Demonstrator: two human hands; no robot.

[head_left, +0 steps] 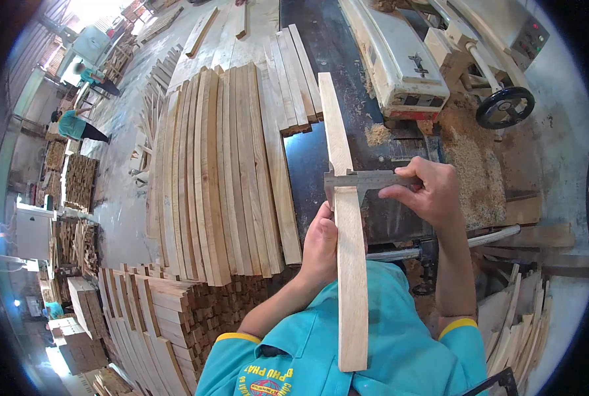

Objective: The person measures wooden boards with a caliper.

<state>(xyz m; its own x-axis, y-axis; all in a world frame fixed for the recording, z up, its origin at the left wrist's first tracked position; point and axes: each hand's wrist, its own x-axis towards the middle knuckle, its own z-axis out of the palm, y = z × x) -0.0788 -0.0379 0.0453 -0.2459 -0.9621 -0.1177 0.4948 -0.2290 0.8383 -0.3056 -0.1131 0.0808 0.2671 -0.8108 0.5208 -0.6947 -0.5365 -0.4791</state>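
Note:
A long pale wooden strip [352, 284] runs lengthwise in front of my chest, its far end over the dark machine bed. My left hand [321, 241] is closed around the strip's left side near the middle. In my right hand [432, 190], a metal vernier caliper [377, 179] is pinched between thumb and fingers. The caliper lies crosswise over the strip, with its jaws at the strip's two sides just beyond my left hand. Its scale is too small to read.
Long wooden strips [225, 171] lie side by side on the left, above a stacked pile [156, 317]. A woodworking machine [406, 72] with a black handwheel [505, 107] stands at the right, near sawdust [476, 165]. Two people [77, 124] are farther off at left.

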